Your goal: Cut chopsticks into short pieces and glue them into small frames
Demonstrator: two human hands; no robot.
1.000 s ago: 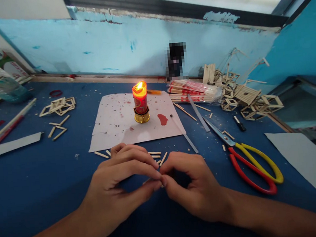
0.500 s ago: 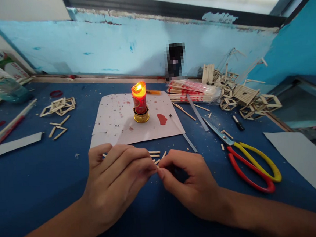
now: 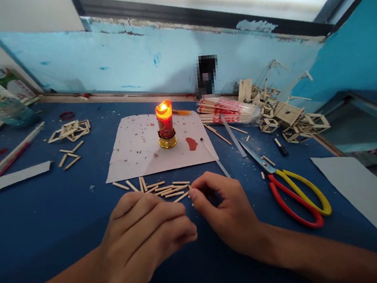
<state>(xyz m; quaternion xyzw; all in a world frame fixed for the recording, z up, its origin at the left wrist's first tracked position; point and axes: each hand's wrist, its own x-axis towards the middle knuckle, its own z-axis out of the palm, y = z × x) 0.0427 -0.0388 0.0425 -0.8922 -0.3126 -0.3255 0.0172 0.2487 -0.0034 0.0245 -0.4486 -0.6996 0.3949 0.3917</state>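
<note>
My right hand (image 3: 222,204) is pinched, thumb against forefinger, on a short wooden stick (image 3: 189,189) whose tip barely shows. To its left, my left hand (image 3: 150,233) is held above the blue table with its fingers curled and pressed together. Its thumb and whatever it may hold are hidden beneath the fingers. Several cut wooden sticks (image 3: 166,191) lie loosely between the hands and the white sheet (image 3: 131,164). On that wax-spotted sheet a red candle (image 3: 165,123) burns in a gold holder (image 3: 168,142).
Scissors (image 3: 277,173) with red and yellow handles lie at right, near a black marker-like piece (image 3: 280,147). Behind them are bagged sticks (image 3: 227,111) and a stick model (image 3: 288,113). Small stick frames (image 3: 72,130), a paper strip (image 3: 16,177) and a cup (image 3: 10,111) are at left.
My left hand has dropped lower and come away from my right fingertips, uncovering the pile of short sticks. My right hand stays nearly in place, still pinching.
</note>
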